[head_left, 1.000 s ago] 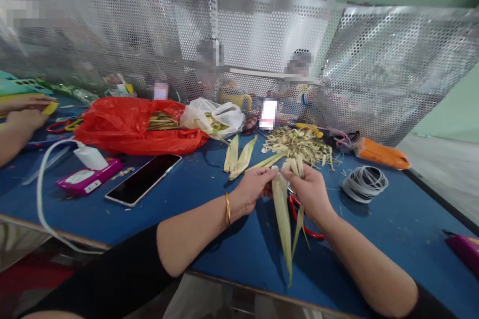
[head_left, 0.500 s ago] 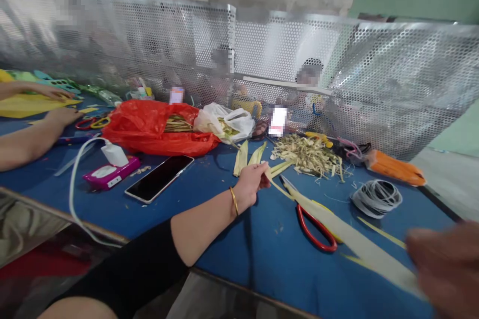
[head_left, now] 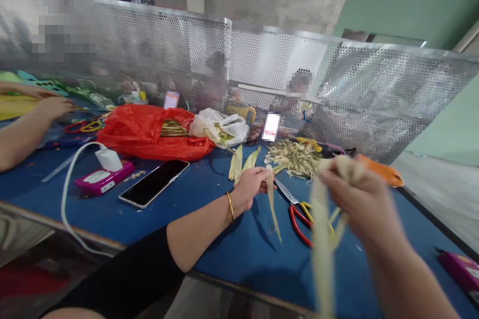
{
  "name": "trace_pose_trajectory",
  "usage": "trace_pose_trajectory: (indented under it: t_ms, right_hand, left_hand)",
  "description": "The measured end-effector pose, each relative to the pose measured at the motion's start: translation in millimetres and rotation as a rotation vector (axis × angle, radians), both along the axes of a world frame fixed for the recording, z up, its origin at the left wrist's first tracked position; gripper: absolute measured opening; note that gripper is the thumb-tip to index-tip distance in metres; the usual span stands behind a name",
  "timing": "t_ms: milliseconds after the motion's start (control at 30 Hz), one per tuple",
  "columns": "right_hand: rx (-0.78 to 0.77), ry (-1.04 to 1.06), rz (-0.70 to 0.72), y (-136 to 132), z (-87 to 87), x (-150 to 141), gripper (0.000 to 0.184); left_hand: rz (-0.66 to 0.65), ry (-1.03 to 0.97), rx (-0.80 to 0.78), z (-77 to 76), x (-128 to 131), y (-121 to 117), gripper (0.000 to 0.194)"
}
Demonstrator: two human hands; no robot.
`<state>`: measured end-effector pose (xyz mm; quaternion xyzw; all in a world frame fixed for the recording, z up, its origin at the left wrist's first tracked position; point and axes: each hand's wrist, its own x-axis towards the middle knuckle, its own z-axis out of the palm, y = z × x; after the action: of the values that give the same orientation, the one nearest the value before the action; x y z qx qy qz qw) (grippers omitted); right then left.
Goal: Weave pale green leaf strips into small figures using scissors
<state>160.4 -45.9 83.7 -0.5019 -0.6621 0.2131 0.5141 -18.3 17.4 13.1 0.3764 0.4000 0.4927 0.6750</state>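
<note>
My left hand point(head_left: 250, 187), a gold bangle at its wrist, pinches the top of a narrow pale leaf strip point(head_left: 274, 209) that dangles over the blue table. Raised at the right, my right hand point(head_left: 359, 194) is closed on a longer pale leaf strip point(head_left: 322, 249), which hangs down and is blurred by motion. Between the hands lie scissors point(head_left: 295, 204) with red and yellow handles, partly behind the long strip. Beyond my left hand are a few broad dry leaf pieces point(head_left: 236, 163). A heap of leaf scraps point(head_left: 294, 157) lies farther back.
A red plastic bag point(head_left: 130, 132) and a white bag point(head_left: 220, 127) stand at the back. Left of my arm are a phone point(head_left: 154, 184) and a magenta power strip point(head_left: 105, 179) with a white cable. Another person's arms point(head_left: 33, 122) are at far left. A perforated metal screen point(head_left: 277, 65) spans the back.
The strip that stretched between my hands has come apart. My right hand has moved up and inward with the long piece; my left hand keeps a narrow one. The view has shifted slightly.
</note>
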Motion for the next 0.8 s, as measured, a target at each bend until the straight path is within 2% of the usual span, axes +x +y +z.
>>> trace_pose_trajectory:
  t_ms: [133,233,300,500,600,800]
  right_hand:
    - [-0.202,0.075,0.006,35,-31.7,-24,0.026]
    - [-0.246,0.076,0.009,48,-54.3,-29,0.026]
    - [-0.232,0.058,-0.016,48,-62.5,-27,0.025]
    - [-0.179,0.023,-0.033,41,-66.8,-23,0.027]
    - [-0.222,0.151,-0.04,40,-66.2,-26,0.027]
    - [-0.363,0.402,0.033,38,-64.9,-31,0.033]
  left_hand:
    - [-0.063,0.007,0.061,-1.1,2,-4,0.012]
    - [-0.112,0.012,0.065,-3.6,5,-7,0.014]
    - [-0.141,0.025,0.061,-5.2,7,-10,0.014]
    - [-0.178,0.054,0.071,-7.0,11,-16,0.013]
    - [-0.184,0.012,0.071,-6.6,12,-18,0.012]
    - [-0.258,-0.074,0.041,-2.2,13,-20,0.006]
